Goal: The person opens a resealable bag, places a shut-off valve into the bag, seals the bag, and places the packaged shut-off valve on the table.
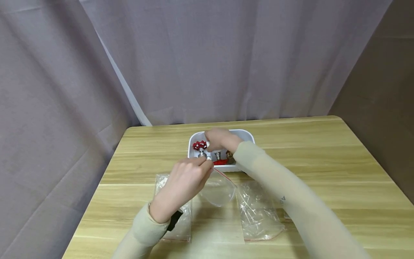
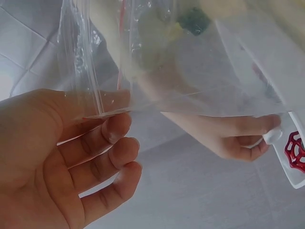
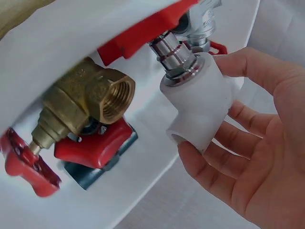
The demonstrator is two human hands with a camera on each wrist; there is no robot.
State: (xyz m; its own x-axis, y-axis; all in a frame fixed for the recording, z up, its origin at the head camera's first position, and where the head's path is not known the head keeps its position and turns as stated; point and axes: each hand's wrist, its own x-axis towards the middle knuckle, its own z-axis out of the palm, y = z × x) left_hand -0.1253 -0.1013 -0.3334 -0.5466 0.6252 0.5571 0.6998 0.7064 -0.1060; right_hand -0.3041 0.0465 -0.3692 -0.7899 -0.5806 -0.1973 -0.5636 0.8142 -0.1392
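In the head view, my left hand [image 1: 185,176] pinches the edge of a clear zip bag [image 1: 218,190], which hangs in front of a white tray [image 1: 240,131]. My right hand [image 1: 220,139] reaches over the tray. The right wrist view shows it gripping a white plastic valve [image 3: 202,102] by its body, fingers on one side and thumb on the other. This valve has a chrome neck and a red lever handle [image 3: 147,31]. Beside it lie a brass valve [image 3: 90,93] and a red handwheel [image 3: 31,164]. Another valve [image 1: 202,153] with a red wheel stands at the tray's left.
Flat clear zip bags lie on the wooden table, one at the left [image 1: 181,225] partly under my left arm and one at the right [image 1: 258,216] beside my right forearm. A grey curtain [image 1: 207,61] hangs behind the table.
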